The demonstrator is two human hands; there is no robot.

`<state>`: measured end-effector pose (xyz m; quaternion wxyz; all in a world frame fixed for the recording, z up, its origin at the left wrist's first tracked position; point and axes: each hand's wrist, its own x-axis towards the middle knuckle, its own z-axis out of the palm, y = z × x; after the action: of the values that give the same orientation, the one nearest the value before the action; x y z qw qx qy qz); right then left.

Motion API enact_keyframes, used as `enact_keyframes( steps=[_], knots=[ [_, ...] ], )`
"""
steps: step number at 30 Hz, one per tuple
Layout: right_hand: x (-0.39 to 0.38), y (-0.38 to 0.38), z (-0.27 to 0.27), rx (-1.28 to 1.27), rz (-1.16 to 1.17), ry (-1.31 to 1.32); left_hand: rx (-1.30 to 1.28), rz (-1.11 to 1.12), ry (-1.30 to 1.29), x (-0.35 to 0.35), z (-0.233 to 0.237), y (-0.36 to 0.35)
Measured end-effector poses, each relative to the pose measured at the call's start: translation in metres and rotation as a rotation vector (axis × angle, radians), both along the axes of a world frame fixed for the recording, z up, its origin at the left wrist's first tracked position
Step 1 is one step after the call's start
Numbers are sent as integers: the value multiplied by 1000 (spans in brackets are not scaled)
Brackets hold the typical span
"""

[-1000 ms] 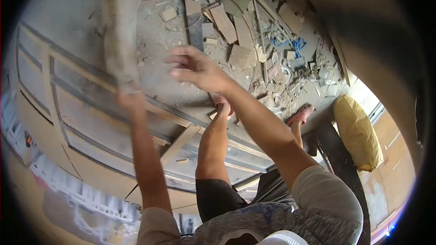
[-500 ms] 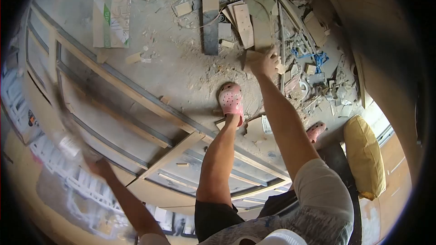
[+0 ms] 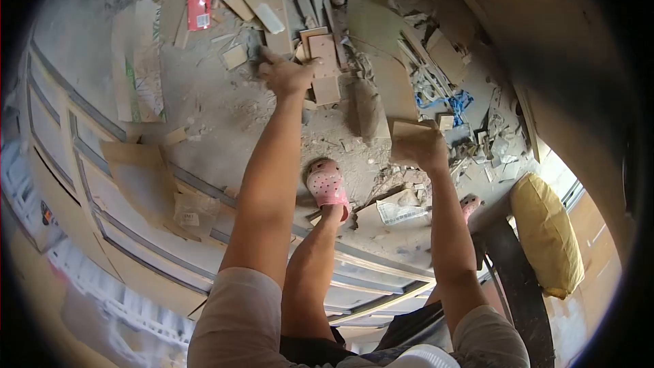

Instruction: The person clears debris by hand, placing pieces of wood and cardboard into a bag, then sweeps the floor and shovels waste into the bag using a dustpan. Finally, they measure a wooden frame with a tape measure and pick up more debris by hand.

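Dusty floor (image 3: 225, 109) strewn with offcuts (image 3: 325, 61): left hand (image 3: 286, 73), twelve o'clock, curled among them, grip unclear; right hand (image 3: 426, 153), two o'clock, clutches a board piece (image 3: 407, 133)

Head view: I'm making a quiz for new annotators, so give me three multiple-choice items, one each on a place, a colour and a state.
1. Where is the left hand? A) among the wood offcuts B) on the knee C) in a pocket
2. What colour is the clog on the forward foot? A) green B) pink C) black
3. What state is the right hand in? A) open, empty B) flat on a wall C) shut on a board piece
Answers: 1 A, it reaches into the scraps; 2 B, it is plainly pink; 3 C, it clamps the board's lower edge.
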<state>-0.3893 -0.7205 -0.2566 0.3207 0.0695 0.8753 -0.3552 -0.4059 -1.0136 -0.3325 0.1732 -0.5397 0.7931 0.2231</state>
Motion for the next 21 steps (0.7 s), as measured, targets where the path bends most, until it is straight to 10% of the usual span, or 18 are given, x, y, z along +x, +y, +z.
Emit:
enact_keyframes(
  steps=[7,9,11,18,21],
  knots=[
    [-9,-7,-45,289,159,15,33,-291,259,34,-36,-4],
    [-16,-2,-77,-494,-146,39,-28,-306,297,35,-27,-3],
    [-45,-25,-84,-182,57,450,-81,-323,340,35,-31,1],
    [-5,-66,-108,14,285,304,359,-143,282,31,-14,43],
    [26,-37,-26,75,90,240,404,-307,291,64,18,50]
  ],
)
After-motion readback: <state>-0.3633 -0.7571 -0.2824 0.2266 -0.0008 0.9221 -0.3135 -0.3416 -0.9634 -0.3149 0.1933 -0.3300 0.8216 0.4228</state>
